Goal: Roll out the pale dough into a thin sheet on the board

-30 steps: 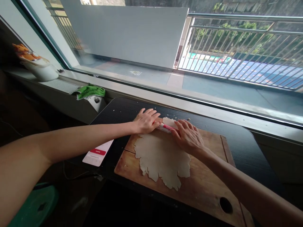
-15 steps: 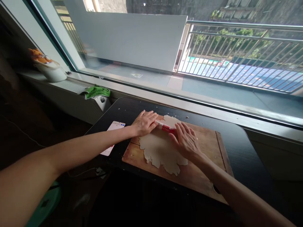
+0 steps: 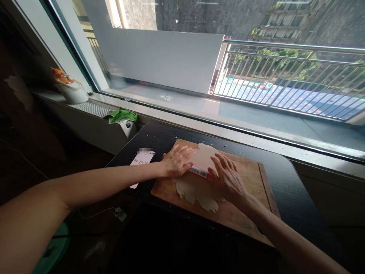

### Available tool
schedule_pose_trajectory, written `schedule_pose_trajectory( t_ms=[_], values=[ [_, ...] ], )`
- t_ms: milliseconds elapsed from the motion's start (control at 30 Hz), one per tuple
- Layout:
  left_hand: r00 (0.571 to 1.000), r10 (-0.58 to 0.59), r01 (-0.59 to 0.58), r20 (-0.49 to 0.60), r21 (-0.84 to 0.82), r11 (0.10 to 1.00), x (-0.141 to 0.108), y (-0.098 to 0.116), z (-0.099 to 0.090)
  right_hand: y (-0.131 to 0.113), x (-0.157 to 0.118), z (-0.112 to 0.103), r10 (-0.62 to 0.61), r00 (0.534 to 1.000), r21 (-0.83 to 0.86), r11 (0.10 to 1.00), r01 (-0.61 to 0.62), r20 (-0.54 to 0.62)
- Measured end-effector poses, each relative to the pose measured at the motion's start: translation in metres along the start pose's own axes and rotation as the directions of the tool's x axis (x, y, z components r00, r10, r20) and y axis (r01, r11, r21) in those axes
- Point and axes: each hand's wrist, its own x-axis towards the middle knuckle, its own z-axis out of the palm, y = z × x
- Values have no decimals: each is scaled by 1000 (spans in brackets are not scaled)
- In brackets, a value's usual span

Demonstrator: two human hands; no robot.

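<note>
A thin sheet of dough (image 3: pixel 196 192) with ragged edges lies on a wooden board (image 3: pixel 248 171). Across the dough rests a red and white roller (image 3: pixel 199 172), its ends hidden under my hands. My left hand (image 3: pixel 177 161) lies flat over the roller's left end, fingers stretched out. My right hand (image 3: pixel 227 176) is over its right end, with the fingers spread and the palm down. Neither hand has its fingers wrapped round the roller.
The board sits on a black table (image 3: pixel 288 190). A phone (image 3: pixel 142 158) lies left of it. Beyond are a window sill, a radiator (image 3: pixel 114 133) with a green cloth (image 3: pixel 123 115), and a white pot (image 3: pixel 72 92). A green stool (image 3: pixel 54 251) stands lower left.
Both hands and the roller have moved nearer to me over the dough. The roller has turned, showing a different printed side. The camera view has shifted slightly.
</note>
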Motion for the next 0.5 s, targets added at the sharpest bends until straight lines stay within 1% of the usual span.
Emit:
schedule_pose_trajectory(
  t_ms=[100,167,200,267,300,333,367,400,433,467,500],
  values=[
    [995,-38,36,88,33,999,34,-7,9,15,30,20,54,998,-47,997,-53,13],
    [987,-111,108,117,32,994,60,-13,10,30,52,27,137,990,-40,990,-136,33],
    [978,-171,169,121,32,985,73,-16,10,37,63,28,209,977,-31,978,-207,49],
    [954,-276,274,120,32,961,94,-21,9,46,76,30,346,934,-3,938,-347,89],
    [948,-297,295,118,32,955,99,-23,9,47,77,32,378,921,23,924,-381,97],
    [950,-290,288,119,32,957,99,-24,9,44,74,35,373,924,60,924,-379,86],
    [959,-259,257,117,30,966,95,-26,11,39,66,39,332,942,103,936,-336,50],
    [971,-215,213,108,28,977,87,-27,13,33,54,43,259,966,149,955,-256,1],
    [981,-172,170,89,29,985,77,-29,15,26,40,48,179,981,177,971,-163,-78],
    [989,-137,136,60,34,990,65,-30,17,20,27,51,106,984,182,980,-79,-142],
    [993,-114,113,21,42,993,53,-31,19,16,14,53,61,985,179,983,-31,-164]
  ],
)
